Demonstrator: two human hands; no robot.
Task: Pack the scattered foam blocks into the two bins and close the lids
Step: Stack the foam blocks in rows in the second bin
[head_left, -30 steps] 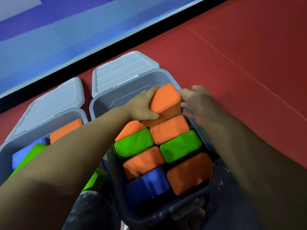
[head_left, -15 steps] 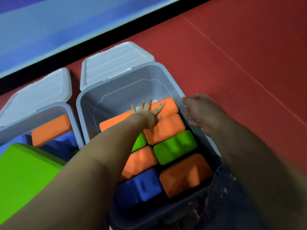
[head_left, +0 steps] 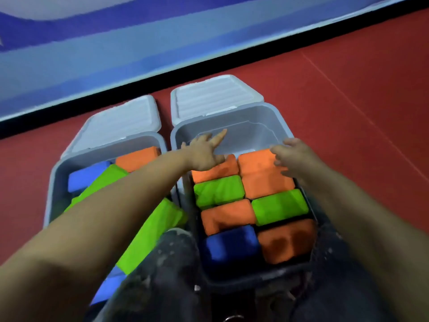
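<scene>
Both bins part-filled, lids off; packing not finished.

Left to right: I count two bins and two lids. The left bin [head_left: 52, 182] holds blocks lying askew: one blue, one orange and two green visible, one large green block [head_left: 151, 231] overhanging its near edge; its lid [head_left: 120, 123] lies behind on the floor. The left hand [head_left: 204, 154] rests on an orange block in the right bin [head_left: 282, 122], fingers straight and spread. That bin shows eight blocks: five orange, two green, one blue, with its far end unfilled. The right hand [head_left: 292, 156] hovers there, fingers loosely apart, gripping nothing. Its lid [head_left: 216, 96] is also off. I judge both closures outstanding.
</scene>
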